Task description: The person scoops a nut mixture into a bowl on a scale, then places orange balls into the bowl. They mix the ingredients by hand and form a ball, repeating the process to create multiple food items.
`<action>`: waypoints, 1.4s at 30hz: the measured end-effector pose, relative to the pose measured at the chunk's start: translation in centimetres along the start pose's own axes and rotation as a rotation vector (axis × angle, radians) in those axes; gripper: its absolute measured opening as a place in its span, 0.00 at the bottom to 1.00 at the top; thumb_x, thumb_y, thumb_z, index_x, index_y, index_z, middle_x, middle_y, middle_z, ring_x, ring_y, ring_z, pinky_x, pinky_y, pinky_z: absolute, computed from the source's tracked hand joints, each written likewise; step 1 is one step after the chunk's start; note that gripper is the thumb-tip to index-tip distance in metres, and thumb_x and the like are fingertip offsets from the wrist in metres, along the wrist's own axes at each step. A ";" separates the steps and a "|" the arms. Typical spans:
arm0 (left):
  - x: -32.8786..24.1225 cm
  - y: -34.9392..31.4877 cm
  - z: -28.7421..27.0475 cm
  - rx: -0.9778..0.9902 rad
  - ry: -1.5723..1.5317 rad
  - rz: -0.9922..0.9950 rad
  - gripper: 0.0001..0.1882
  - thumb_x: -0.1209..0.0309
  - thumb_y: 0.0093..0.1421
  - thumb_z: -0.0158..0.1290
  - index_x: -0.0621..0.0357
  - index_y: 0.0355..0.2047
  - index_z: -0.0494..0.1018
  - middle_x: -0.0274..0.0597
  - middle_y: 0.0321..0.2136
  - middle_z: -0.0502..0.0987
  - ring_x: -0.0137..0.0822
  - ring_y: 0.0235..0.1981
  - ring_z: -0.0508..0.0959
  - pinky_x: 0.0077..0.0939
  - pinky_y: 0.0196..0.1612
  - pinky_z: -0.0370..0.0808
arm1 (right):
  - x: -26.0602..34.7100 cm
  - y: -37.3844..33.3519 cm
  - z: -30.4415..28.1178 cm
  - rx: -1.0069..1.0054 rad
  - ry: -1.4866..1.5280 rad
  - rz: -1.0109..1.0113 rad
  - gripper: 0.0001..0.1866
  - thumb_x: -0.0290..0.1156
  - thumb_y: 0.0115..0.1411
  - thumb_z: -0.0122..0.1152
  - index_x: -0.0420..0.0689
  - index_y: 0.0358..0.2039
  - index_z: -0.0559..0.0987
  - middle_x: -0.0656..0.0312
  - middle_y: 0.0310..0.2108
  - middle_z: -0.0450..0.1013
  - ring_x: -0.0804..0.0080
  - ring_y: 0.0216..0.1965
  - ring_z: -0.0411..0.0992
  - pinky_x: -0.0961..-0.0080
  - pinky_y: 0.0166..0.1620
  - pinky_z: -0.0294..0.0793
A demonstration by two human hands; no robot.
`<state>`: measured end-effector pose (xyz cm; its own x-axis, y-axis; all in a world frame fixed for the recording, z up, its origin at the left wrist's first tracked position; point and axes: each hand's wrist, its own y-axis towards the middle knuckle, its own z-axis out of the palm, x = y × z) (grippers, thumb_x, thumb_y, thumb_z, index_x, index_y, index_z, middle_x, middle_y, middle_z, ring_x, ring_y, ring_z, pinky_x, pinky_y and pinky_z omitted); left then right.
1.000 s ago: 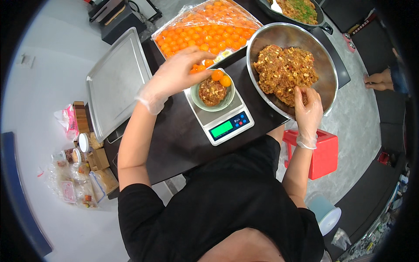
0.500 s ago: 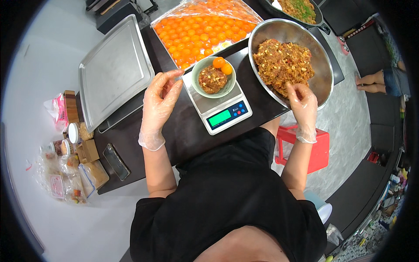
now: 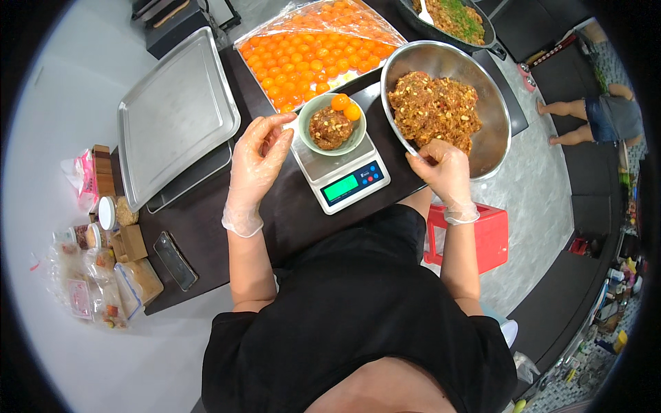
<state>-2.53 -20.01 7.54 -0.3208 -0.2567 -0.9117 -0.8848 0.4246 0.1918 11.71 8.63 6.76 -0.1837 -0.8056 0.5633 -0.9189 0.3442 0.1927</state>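
Observation:
A light green bowl (image 3: 303, 135) rests on a white digital scale (image 3: 372, 195) with a lit green display. Inside the bowl are a ball of brown nutty filling (image 3: 329, 131) and two orange egg yolks (image 3: 346, 106). Just left of the bowl, my left hand (image 3: 260, 155), in a clear plastic glove, is held curled with thumb and fingers apart, nothing between them. My right hand (image 3: 444, 172), gloved too, is at the near left rim of a large steel bowl (image 3: 496, 141) of nutty filling (image 3: 434, 107). Its fingers are pinched together; anything in them is hidden.
Behind the scale lies a tray of orange yolks (image 3: 296, 65), partly under plastic film. Metal trays (image 3: 179, 117) and a phone (image 3: 175, 260) are at left, jars and bags (image 3: 96, 275) beyond. A black pan (image 3: 454, 20), red stool (image 3: 482, 241) and another person (image 3: 599, 117) are at right.
My right hand has moved from the filling to the near left rim of the steel bowl. My left hand stays beside the green bowl. The whole view has shifted slightly.

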 end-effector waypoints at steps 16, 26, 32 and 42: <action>-0.1 0.1 0.3 0.001 -0.009 0.006 0.12 0.72 0.60 0.56 0.57 0.45 0.78 0.29 0.24 0.61 0.22 0.25 0.61 0.17 0.29 0.60 | 1.3 -0.2 1.4 -0.044 -0.028 -0.046 0.14 0.39 0.49 0.67 0.41 0.19 0.79 0.53 0.22 0.73 0.54 0.26 0.74 0.62 0.30 0.72; -0.5 1.1 0.9 0.015 -0.001 0.025 0.12 0.72 0.60 0.57 0.56 0.45 0.78 0.28 0.24 0.59 0.21 0.25 0.60 0.17 0.28 0.58 | 3.1 0.4 0.8 0.063 0.106 0.040 0.13 0.38 0.51 0.70 0.42 0.20 0.80 0.55 0.21 0.73 0.57 0.25 0.74 0.66 0.29 0.72; -0.3 1.5 0.5 -0.001 -0.007 0.010 0.12 0.72 0.60 0.57 0.58 0.45 0.78 0.29 0.24 0.61 0.22 0.24 0.61 0.18 0.28 0.59 | 3.5 3.7 -1.4 0.016 0.070 -0.060 0.11 0.36 0.51 0.69 0.42 0.27 0.81 0.55 0.26 0.75 0.56 0.30 0.75 0.64 0.34 0.73; 0.2 0.5 0.9 0.018 -0.018 -0.069 0.15 0.75 0.60 0.55 0.58 0.48 0.76 0.29 0.21 0.64 0.21 0.23 0.64 0.18 0.28 0.64 | 10.7 9.4 1.2 0.267 -0.112 -0.732 0.10 0.28 0.49 0.62 0.42 0.33 0.79 0.54 0.33 0.73 0.56 0.38 0.75 0.61 0.41 0.76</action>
<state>-2.77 -19.08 7.14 -0.2533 -0.2706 -0.9288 -0.8984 0.4219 0.1221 0.71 2.63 13.60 0.4792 -0.8318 0.2802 -0.8701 -0.4084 0.2759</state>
